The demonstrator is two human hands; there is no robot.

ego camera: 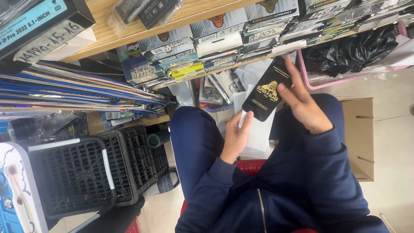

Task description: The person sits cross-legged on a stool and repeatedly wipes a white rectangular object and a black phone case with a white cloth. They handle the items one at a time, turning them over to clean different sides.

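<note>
A cramped stockroom surrounds you, with a wooden shelf point(129, 32) of flat boxed packs overhead. The black flat package point(264, 92) sits above your lap, pinched at its lower corner by your left hand point(235, 138), grip narrow on it. It looks light, stiff and slick; hold it by the edges. Your right hand point(304, 105) touches its 3 o'clock side, fingers spread. A black plastic crate point(82, 172) sits at 9 o'clock, a cardboard box point(360, 133) at 3.

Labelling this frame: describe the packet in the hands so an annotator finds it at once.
Start at the person's navy-clad lap, below the shelf of stacked boxes. Between the left hand and right hand is a flat black packet with gold print, the only dark packet there, lying over white sleeves.
</note>
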